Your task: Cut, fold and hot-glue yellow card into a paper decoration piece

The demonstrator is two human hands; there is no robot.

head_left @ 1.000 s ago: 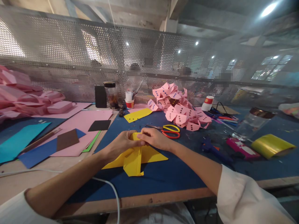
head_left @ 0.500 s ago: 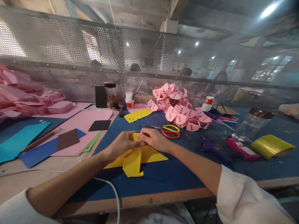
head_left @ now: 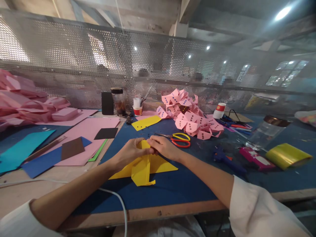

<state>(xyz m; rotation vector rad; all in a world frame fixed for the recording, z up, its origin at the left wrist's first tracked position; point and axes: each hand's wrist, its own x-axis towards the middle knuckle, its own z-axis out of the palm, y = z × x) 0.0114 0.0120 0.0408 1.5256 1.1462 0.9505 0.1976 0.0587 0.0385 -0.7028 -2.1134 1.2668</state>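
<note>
Paper (head_left: 140, 174), yellow, folded and angular, is pinched at its top by bare left hand (head_left: 132, 151) and right hand (head_left: 164, 147) over the blue-topped table (head_left: 187, 187); its small lower tab (head_left: 152, 182) now juts further right, suggesting slight repositioning.

The folded yellow paper (head_left: 140, 172) at lower centre looks smooth and matt, with crisp creases. Beneath it the desk (head_left: 187, 186) has a matt, lightly scuffed blue top and a dull wood edge (head_left: 172, 208). Matt pink paper makes the pile (head_left: 189, 120) right of centre and the heap (head_left: 22, 103) at far left. The scissors (head_left: 171, 136) have metal blades and glossy, plastic-looking handles. At right, the jar (head_left: 265, 131) is clear and shiny, the yellow tube (head_left: 286, 155) has a glossy sheen, and the glue gun (head_left: 228, 161) looks like plastic. The perforated screen (head_left: 148, 52) behind is grey metal; the sleeve (head_left: 261, 204) at lower right is soft, wrinkled cloth.
</note>
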